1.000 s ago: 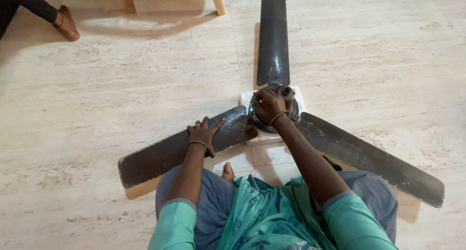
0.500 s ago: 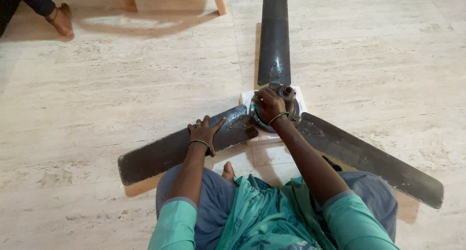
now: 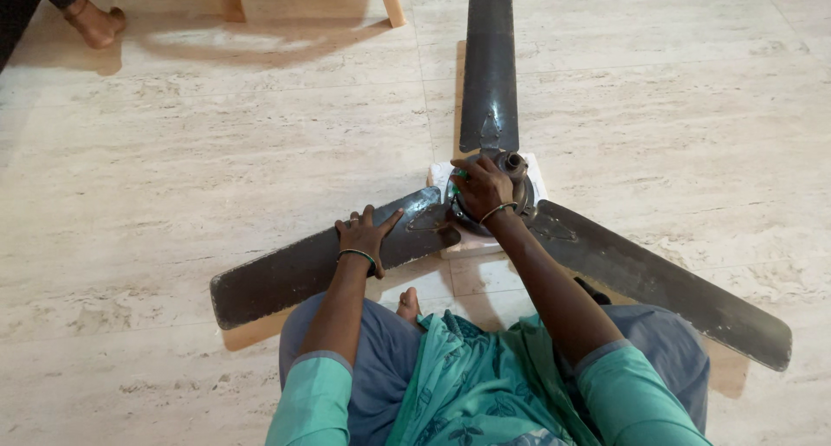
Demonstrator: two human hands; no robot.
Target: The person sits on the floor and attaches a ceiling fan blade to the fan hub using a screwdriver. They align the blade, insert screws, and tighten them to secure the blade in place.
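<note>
The left hand (image 3: pixel 365 235) presses flat, fingers spread, on one ceiling fan blade (image 3: pixel 329 260) to steady it, while the right hand (image 3: pixel 481 189) closes over the motor hub (image 3: pixel 511 195) resting on the floor (image 3: pixel 216 151).

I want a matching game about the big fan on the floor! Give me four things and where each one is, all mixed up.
Things:
1. left hand
2. right hand
3. white pad
4. far blade

Places:
A. under the fan's hub
B. pointing away from the person
C. flat on the near left blade
D. on the hub in the middle

Pairs: 1-C, 2-D, 3-A, 4-B
</note>
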